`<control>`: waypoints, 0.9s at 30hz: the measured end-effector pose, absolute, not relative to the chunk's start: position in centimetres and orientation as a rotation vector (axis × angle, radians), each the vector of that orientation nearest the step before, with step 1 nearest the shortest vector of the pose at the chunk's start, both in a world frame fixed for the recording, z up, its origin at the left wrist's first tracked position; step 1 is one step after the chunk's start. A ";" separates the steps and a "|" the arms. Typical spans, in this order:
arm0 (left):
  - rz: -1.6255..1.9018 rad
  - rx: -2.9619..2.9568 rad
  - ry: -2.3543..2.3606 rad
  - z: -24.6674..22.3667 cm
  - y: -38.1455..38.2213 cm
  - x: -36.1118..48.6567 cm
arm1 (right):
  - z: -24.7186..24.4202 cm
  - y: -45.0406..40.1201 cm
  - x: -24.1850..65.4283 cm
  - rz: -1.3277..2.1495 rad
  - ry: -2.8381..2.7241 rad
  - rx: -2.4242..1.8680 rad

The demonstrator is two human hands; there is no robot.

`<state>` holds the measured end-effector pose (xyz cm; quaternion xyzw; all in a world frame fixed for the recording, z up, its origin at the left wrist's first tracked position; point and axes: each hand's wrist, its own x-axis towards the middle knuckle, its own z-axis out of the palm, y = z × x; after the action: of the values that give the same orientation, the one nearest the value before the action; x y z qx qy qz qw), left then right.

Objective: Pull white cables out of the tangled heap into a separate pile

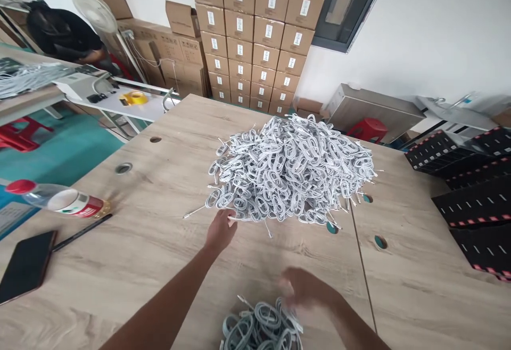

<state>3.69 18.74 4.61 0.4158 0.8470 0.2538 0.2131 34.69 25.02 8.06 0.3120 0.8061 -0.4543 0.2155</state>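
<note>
Nearest you, a small bunch of coiled cables (261,328) lies at the table's (167,265) near edge, and your right hand (305,289) sits blurred just above it; whether it grips anything you cannot tell. Your left hand (220,230) reaches farther out, fingers curled on a cable at the near rim of the big pile of white coiled cables (291,166). Far left lie a phone (26,266) and a bottle (59,200).
</note>
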 end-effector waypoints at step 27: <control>0.717 1.670 2.285 4.2 18.8 1.9 | 3.5 29.0 21.0 -1.786 2.444 1.907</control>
<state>1.89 18.79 4.16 0.5684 0.7778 0.2442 0.1110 21.04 29.01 3.53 0.5203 0.6671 -0.4874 -0.2162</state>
